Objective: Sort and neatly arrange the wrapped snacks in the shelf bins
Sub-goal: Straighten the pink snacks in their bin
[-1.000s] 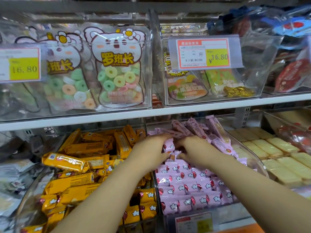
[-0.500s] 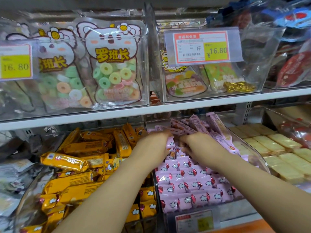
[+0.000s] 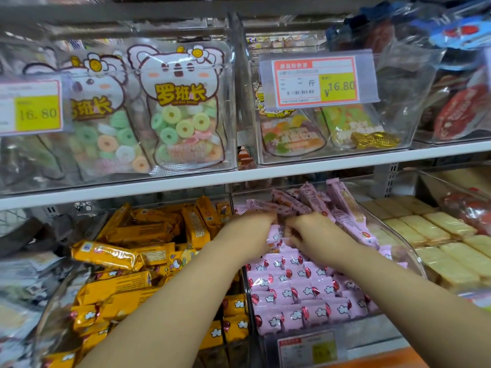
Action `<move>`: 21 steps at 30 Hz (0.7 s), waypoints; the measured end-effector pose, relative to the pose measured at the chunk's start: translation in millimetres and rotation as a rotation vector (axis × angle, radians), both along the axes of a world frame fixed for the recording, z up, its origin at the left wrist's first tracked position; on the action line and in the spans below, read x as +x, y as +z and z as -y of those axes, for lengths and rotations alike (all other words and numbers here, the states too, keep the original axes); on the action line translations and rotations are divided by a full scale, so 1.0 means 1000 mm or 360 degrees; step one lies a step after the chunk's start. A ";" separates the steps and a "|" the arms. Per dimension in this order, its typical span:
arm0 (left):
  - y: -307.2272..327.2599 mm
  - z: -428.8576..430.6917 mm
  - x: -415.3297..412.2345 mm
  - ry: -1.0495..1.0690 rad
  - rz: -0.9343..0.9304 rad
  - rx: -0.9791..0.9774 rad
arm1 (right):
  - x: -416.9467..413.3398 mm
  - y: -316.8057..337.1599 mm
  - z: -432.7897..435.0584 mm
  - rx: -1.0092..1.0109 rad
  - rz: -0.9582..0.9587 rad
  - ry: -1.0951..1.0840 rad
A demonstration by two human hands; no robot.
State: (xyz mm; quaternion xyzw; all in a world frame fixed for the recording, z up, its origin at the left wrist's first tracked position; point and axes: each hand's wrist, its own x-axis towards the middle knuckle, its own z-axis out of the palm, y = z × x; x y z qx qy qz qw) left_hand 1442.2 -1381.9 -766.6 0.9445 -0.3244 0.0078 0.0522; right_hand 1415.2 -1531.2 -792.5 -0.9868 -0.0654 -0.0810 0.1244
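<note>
Pink wrapped snacks (image 3: pixel 297 285) fill a clear bin (image 3: pixel 409 251) on the lower shelf, in tidy rows at the front and a loose heap (image 3: pixel 305 200) at the back. Both hands reach into that bin's middle. My left hand (image 3: pixel 249 232) has its fingers curled over a pink snack (image 3: pixel 273 232). My right hand (image 3: pixel 310 232) sits just right of it, fingers bent down into the same pink packs; the fingertips are hidden. The two hands nearly touch.
Yellow wrapped snacks (image 3: pixel 119 256) lie jumbled in the bin to the left. Pale yellow wafer packs (image 3: pixel 435 235) fill the bin to the right. Above the white shelf edge (image 3: pixel 186 181) stand clear bins of gummy-ring bags (image 3: pixel 178 110) and a price tag (image 3: pixel 316 81).
Both hands stay in the middle of the pink bin and have drawn slightly closer together. The view has shifted a little.
</note>
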 end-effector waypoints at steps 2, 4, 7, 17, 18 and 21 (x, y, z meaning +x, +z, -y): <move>0.002 -0.005 -0.001 -0.0032 -0.0092 -0.0012 | -0.003 0.002 0.000 0.0005 -0.0023 0.0020; 0.007 -0.011 0.001 -0.0024 -0.0177 -0.0033 | -0.005 0.004 0.001 -0.0009 -0.0031 0.0035; 0.009 -0.012 0.004 0.0024 -0.0207 -0.0068 | -0.005 0.005 0.002 0.0017 -0.0038 0.0071; 0.012 -0.014 0.009 -0.0024 -0.0296 0.0013 | -0.010 0.007 0.003 0.0269 -0.0155 0.0189; 0.013 -0.017 0.011 -0.0035 -0.0326 -0.0004 | -0.012 0.007 0.002 0.0307 -0.0163 0.0224; 0.008 -0.021 0.014 0.0010 -0.0349 -0.0181 | -0.012 0.002 0.003 0.0380 -0.0163 0.0229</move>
